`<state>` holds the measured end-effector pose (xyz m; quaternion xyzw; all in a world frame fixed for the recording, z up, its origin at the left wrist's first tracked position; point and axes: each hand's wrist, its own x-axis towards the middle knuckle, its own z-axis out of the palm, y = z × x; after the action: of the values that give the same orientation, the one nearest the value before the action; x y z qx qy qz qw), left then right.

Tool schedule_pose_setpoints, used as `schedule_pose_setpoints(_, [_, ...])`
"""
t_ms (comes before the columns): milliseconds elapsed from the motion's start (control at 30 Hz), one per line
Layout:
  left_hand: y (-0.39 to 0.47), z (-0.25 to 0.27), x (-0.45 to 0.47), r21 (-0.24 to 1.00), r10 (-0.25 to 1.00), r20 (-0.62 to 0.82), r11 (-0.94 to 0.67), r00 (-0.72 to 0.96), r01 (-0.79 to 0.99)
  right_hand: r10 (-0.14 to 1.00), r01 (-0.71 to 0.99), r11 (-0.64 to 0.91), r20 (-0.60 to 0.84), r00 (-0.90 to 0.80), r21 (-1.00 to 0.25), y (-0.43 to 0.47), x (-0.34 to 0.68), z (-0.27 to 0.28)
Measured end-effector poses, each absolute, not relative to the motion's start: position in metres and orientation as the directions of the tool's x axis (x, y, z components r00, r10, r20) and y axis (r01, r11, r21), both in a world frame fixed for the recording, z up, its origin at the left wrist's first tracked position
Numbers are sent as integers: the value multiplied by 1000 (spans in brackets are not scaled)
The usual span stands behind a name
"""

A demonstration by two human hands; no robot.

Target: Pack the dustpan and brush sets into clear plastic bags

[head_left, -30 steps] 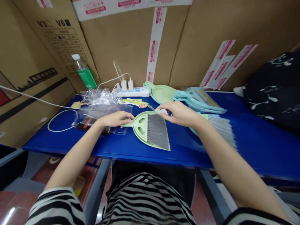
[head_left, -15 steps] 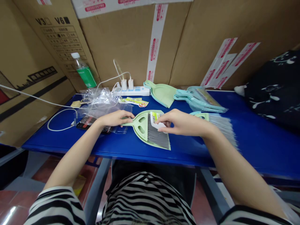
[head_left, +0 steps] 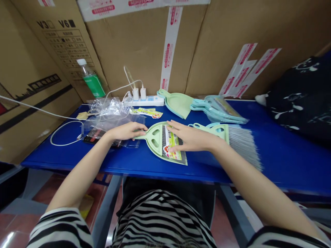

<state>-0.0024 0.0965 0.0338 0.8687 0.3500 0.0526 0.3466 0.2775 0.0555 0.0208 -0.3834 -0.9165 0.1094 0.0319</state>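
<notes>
At frame centre, a pale-green plastic dustpan (head_left: 169, 160) with a grey-bristled brush (head_left: 159, 138) already nested is gripped at the handle by the left hand (head_left: 130, 131), a white-and-yellow printed card (head_left: 168, 137) being laid on the bristles under the loosely spread right hand (head_left: 193, 137), no wrapping yet applied.

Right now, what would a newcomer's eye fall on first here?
Probably the bright label lying over the bristles of the brush in the green dustpan, front and centre, with the right hand spread over it and the left hand on the handle end. Next might come the pale bristles fanned out to the right, then the green-labelled bottle at the back left.
</notes>
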Motion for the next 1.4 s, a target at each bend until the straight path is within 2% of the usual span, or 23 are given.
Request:
schedule_pose_setpoints(100, [96, 34, -2, 634, 642, -142, -525, 753, 567, 726, 718, 651, -76, -683, -246, 55, 277, 17])
schedule_pose_setpoints(233, [96, 34, -2, 622, 646, -141, -532, 750, 575, 733, 719, 644, -60, -678, -260, 54, 278, 13])
schedule_pose_setpoints(400, [97, 34, -2, 602, 646, -137, -548, 751, 581, 751, 751, 618, -106, -651, -235, 51, 277, 15])
schedule_pose_setpoints(467, [97, 34, -3, 601, 647, -144, -543, 748, 586, 770, 772, 607, -97, -630, -190, 51, 276, 21])
schedule_pose_setpoints(633, [97, 35, -2, 599, 652, -147, -540, 744, 591, 850, 852, 523, 69, -522, 0, 52, 281, 38])
schedule_pose_setpoints(733, [97, 34, -3, 604, 651, -154, -533, 743, 593, 906, 902, 414, 37, -421, 119, 55, 290, 42])
schedule_pose_setpoints(833, [97, 34, -3, 598, 646, -144, -546, 749, 586, 938, 922, 344, -33, -344, 179, 58, 297, 42])
schedule_pose_setpoints(967, [98, 34, -3, 578, 642, -125, -572, 756, 581, 956, 943, 281, -133, -260, 178, 61, 299, 41])
schedule_pose_setpoints(1100, [97, 35, -2, 573, 642, -118, -579, 757, 580, 966, 955, 232, -156, -204, 186, 63, 299, 43])
schedule_pose_setpoints(1267, [94, 35, -1, 619, 643, -146, -533, 751, 577, 972, 963, 223, -115, -206, 152, 64, 306, 43])
schedule_pose_setpoints(1400, [93, 35, 0, 609, 641, -130, -550, 756, 571, 979, 970, 202, -59, -196, 134, 63, 301, 43])
